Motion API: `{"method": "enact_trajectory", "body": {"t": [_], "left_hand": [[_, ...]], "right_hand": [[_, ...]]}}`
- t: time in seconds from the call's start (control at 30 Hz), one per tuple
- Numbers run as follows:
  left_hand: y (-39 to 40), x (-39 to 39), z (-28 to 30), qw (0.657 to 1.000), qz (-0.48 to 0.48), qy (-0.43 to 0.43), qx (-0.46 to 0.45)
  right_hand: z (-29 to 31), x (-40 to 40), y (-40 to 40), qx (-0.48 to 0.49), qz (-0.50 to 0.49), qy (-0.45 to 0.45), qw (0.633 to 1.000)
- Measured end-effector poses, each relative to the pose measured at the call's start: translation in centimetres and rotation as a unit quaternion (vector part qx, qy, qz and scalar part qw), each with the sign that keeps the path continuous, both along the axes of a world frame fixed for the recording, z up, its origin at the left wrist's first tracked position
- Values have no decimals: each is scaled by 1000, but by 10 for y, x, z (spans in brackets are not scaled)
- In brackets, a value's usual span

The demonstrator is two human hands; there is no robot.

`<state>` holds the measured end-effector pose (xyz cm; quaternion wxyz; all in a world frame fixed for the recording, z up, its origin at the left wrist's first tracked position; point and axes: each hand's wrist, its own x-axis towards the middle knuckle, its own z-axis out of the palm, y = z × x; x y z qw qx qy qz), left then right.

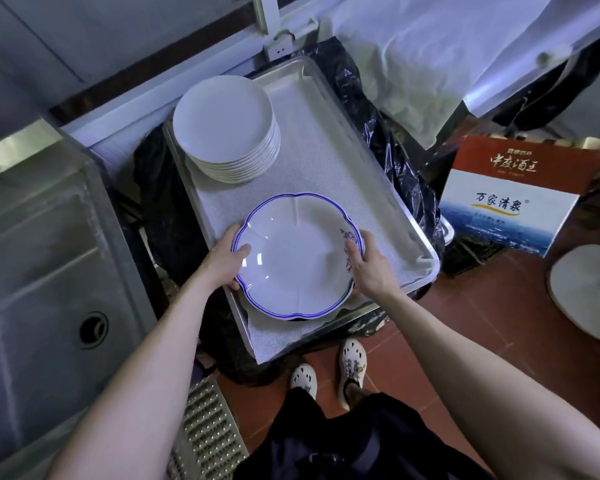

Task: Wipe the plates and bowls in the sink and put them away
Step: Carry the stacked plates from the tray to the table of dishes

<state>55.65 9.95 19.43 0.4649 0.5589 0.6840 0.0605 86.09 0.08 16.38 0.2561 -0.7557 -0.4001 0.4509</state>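
While you are looking down from head height, a cardboard box (510, 195) is standing on the floor at your right; its red upper panel is printed with gold Chinese characters, and its white lower panel is reading 万家清泉 above a blue landscape photograph. Smaller lines of print on it are too blurred to read.

You are holding a white scalloped bowl (293, 256) with a double blue line around its rim and a small blue painted motif on its right inner wall. Your left hand (224, 259) is gripping the bowl's left edge, thumb lying over the rim on the inside and fingers curled underneath. Your right hand (369, 263) is gripping the right edge the same way, thumb inside beside the motif, fingers wrapped under. The bowl is sitting over the near end of a metal tray (426, 251) lined with white mesh cloth (326, 161); whether it is touching the cloth cannot be told.

A stack of plain white plates (227, 129) is standing at the tray's far left corner, well apart from the bowl. Black plastic sheeting (392, 140) is bunching around the tray's sides. A steel sink (49, 271) with a round drain is lying to your left. Your pale clogs (352, 362) are showing below on the red tile floor (482, 306).
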Motion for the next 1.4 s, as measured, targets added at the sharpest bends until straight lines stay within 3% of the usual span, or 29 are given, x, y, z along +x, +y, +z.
{"method": "enact_trajectory", "body": {"t": [0.33, 0.5, 0.67, 0.83, 1.0, 1.4], "left_hand": [[20, -13, 8, 995, -64, -67, 38], [44, 7, 38, 982, -120, -144, 20], [46, 60, 71, 954, -224, -199, -20], [9, 137, 88, 922, -330, -199, -41], [-76, 238, 82, 864, -467, -181, -56], [-425, 431, 52, 681, -713, -135, -98]], "right_hand": [[28, -1, -2, 8, -61, -13, 998], [73, -5, -30, 27, -156, -36, 987], [82, 1, -89, 42, -278, -13, 960], [84, 9, -179, 59, -422, 38, 904], [84, 14, -301, 72, -574, 51, 814], [62, 3, -644, 48, -790, 12, 611]]}}
